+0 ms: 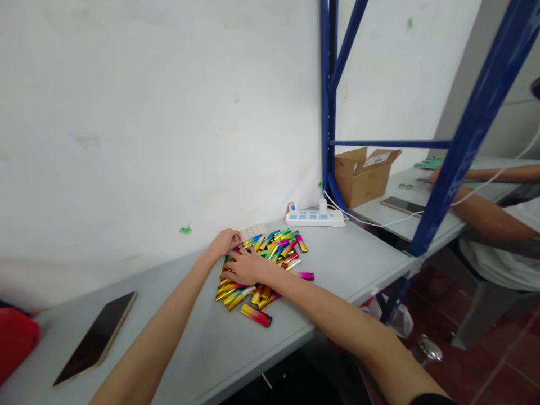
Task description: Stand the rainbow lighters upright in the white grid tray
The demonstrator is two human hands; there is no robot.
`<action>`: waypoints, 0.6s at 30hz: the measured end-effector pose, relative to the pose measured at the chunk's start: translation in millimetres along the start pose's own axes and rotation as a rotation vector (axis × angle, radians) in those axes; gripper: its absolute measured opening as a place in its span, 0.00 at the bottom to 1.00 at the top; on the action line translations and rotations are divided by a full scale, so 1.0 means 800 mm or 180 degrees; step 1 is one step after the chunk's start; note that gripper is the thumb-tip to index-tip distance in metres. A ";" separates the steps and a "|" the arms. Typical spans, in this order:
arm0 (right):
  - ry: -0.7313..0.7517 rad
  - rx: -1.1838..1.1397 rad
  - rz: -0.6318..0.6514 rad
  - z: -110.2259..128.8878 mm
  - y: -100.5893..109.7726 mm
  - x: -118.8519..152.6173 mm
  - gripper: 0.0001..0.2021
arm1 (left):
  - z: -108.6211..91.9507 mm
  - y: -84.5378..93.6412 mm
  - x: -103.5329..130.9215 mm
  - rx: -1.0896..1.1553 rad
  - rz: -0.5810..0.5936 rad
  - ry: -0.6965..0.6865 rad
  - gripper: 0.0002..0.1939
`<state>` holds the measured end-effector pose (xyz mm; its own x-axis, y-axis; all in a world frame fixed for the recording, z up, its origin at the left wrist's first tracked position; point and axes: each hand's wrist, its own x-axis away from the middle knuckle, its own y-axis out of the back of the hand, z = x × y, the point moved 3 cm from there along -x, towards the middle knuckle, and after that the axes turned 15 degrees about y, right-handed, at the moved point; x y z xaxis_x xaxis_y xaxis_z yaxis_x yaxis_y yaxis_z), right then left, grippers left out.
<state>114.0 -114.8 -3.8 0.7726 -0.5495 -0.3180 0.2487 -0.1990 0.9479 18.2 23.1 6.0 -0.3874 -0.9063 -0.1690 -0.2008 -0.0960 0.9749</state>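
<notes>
A heap of shiny metallic lighters (278, 250) in gold, red, blue, green and magenta lies on the grey table. My right hand (247, 266) rests palm down over the heap's left part, fingers spread across several lighters. Just behind it, my left hand (224, 244) bends over the heap's far left edge, fingers slightly apart, fingertips close to the lighters and a pale ridged tray (252, 231). Whether those fingertips touch anything is hard to see. One yellow-to-red lighter (256, 315) lies apart at the heap's front.
On the table's left lies a dark phone (96, 337), near a red object (17, 340). A white power strip (315, 217) with cables sits against the wall. Right of the blue metal frame (439, 191) are a cardboard box (365, 177) and another person's arm (485, 211) at a neighbouring table.
</notes>
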 end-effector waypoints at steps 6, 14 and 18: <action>0.0096 0.0026 -0.0016 0.001 -0.001 0.001 0.20 | -0.010 0.001 -0.005 -0.0047 -0.0077 -0.0009 0.10; -0.0319 0.0239 -0.0452 -0.027 0.024 0.019 0.22 | 0.030 0.081 0.053 0.0482 -0.0394 0.0050 0.17; -0.0871 0.0334 -0.0303 -0.066 0.029 0.041 0.15 | 0.080 0.109 0.134 0.1070 -0.0201 0.0598 0.23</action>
<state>176.3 -94.6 8.4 0.5592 -0.7197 -0.4116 0.2396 -0.3349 0.9113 -98.3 -56.0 63.7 -0.1996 -0.9655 -0.1672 -0.5145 -0.0419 0.8565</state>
